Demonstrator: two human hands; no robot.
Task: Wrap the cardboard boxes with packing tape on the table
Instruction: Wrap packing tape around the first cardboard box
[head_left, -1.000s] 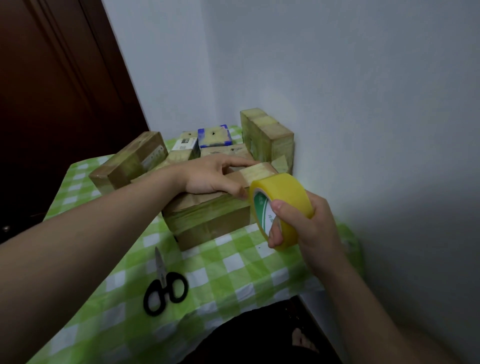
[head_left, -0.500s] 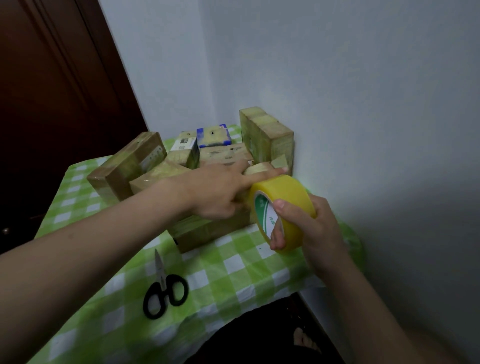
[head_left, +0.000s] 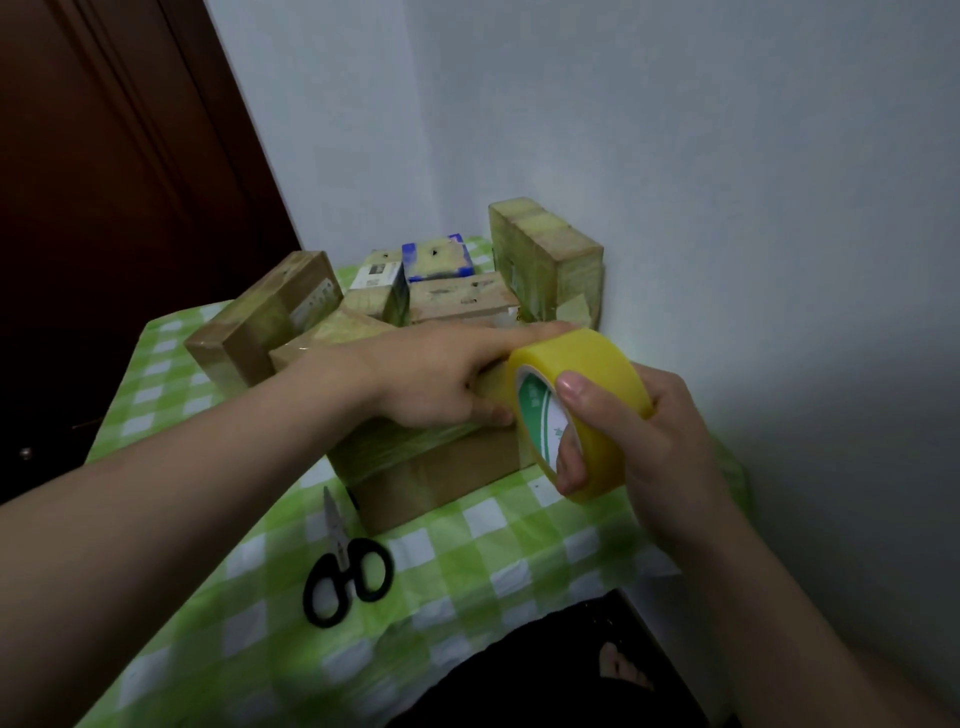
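Two hands at one cardboard box (head_left: 441, 478).
Presses straight fingers (head_left: 519, 335) of the left hand (head_left: 436, 374) flat on the box top; curls fingers (head_left: 571, 470) of the right hand (head_left: 649, 436) round the yellow tape roll (head_left: 592, 358), touching the box's right end. Box near the front of the green-checked worktop (head_left: 519, 571), black scissors (head_left: 348, 577) just in front, more taped boxes (head_left: 545, 249) behind.

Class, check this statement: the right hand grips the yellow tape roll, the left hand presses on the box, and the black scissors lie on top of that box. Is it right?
Not quite. The head view shows the scissors lying on the checked tablecloth in front of the box, not on it. The right hand grips the tape roll; the left hand presses on the box.
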